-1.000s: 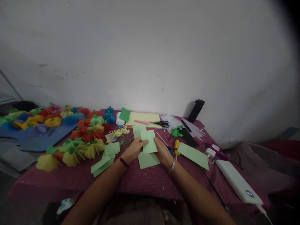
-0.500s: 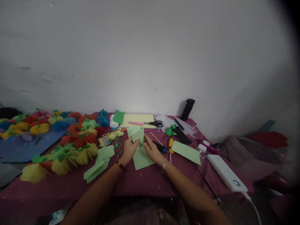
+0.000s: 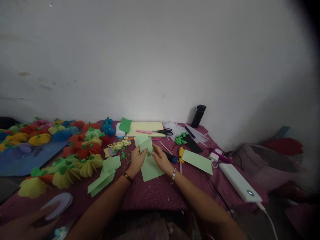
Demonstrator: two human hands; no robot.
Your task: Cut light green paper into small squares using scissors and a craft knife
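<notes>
Folded green paper [image 3: 145,144] in left hand [image 3: 136,162], mid-worktop [image 3: 147,196], on my remote feed.
I read the left grip as thumb pressing paper against fingers, likely keeping the fold lined up; right hand [image 3: 162,160] is at the paper's right edge, fingers loosely bent, maybe steadying, can't tell if gripping. Loose green sheet [image 3: 151,171] lies beneath, toward the front edge. Scissors [image 3: 165,132] on cream pad [image 3: 147,125] along the back edge, presumably out of the way. Near the front-left corner, another person's hand [image 3: 27,224] holds a lilac disc [image 3: 62,203].
</notes>
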